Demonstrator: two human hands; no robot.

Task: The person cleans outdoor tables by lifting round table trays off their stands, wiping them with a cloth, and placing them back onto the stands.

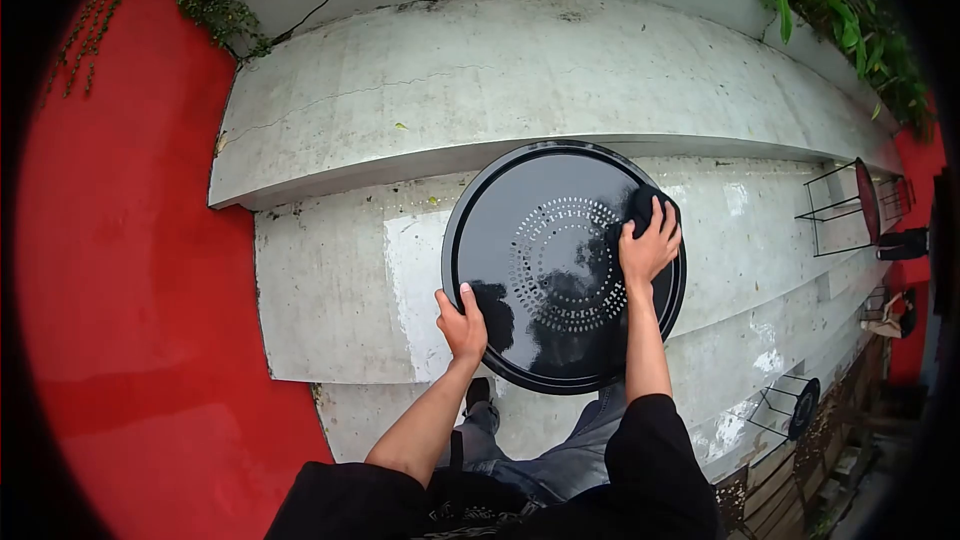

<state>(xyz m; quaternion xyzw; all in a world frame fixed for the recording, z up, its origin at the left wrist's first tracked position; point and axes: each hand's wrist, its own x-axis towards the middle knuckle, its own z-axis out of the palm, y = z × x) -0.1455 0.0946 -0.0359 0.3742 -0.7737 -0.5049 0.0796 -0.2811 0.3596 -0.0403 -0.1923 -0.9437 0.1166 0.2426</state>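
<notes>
A round, glossy black metal tabletop with rings of small perforations and a raised rim is in front of me; any legs under it are hidden. My left hand grips its lower left rim, thumb on top and fingers reaching around the edge. On the upper right of the surface, my right hand presses down a bunched black cloth, fingers closed over it. Wet-looking reflections show across the black surface.
Pale concrete steps surround me, partly wet. A red wall rises on the left. Green plants hang over the top ledge. Round tables with thin metal legs stand at right, near people partly in view.
</notes>
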